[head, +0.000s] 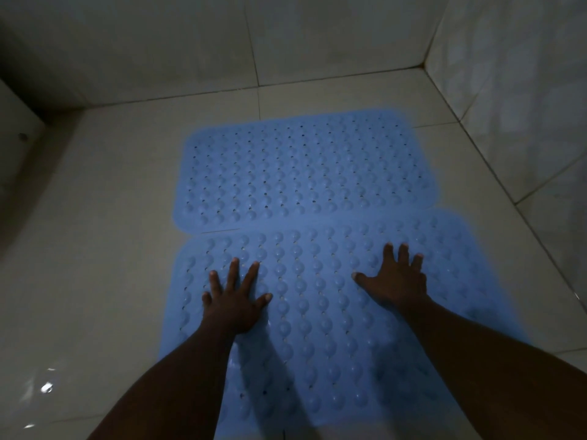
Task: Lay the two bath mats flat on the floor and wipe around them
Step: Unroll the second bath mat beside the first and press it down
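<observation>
both hands (236,301) flat on near mat (317,306), tiled floor (104,217)

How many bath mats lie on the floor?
2. The far mat lies flat toward the back wall; the near mat lies before it, under the left hand and right hand. None seems hidden.

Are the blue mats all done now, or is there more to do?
Done: the far bath mat lies flat on the tiled floor. In hand: the left hand and right hand press, fingers spread, on the near bath mat, which meets the far one's edge. Left: wiping around both mats; no cloth is in view, and shiny spots show on the floor at the left.
</observation>
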Available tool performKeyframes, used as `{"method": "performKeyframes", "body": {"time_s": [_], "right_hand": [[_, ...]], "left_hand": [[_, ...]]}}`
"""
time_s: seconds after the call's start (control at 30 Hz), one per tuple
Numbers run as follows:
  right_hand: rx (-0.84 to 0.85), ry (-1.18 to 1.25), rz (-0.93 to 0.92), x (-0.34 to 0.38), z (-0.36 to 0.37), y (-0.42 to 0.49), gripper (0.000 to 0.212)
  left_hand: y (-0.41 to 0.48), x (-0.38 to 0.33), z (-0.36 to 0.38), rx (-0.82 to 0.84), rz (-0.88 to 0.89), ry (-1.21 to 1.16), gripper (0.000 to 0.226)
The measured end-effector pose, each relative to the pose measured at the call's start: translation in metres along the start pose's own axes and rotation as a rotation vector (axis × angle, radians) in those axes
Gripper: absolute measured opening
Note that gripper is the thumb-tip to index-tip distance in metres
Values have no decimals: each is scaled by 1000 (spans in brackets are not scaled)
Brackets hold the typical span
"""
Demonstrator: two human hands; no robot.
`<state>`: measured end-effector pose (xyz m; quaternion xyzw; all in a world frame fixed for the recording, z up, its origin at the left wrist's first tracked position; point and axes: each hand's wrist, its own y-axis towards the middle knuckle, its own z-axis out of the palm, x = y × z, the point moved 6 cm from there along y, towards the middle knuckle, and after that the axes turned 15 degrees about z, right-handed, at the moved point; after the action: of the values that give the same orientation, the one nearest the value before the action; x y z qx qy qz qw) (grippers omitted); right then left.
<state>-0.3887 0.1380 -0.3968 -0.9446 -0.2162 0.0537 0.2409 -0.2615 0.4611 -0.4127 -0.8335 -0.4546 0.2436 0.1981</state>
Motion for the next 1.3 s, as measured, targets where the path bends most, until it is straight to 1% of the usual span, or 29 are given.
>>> {"method": "performKeyframes", "body": {"time_s": [0.43,1.3], "right_hand": [[-23,-18,-19,-2,3,0,118],[7,-47,-52,5,4,-7,118]], "left_hand": [[-1,2,0,-3,0,9,82],[-4,12,-6,8,14,-2,85]]}}
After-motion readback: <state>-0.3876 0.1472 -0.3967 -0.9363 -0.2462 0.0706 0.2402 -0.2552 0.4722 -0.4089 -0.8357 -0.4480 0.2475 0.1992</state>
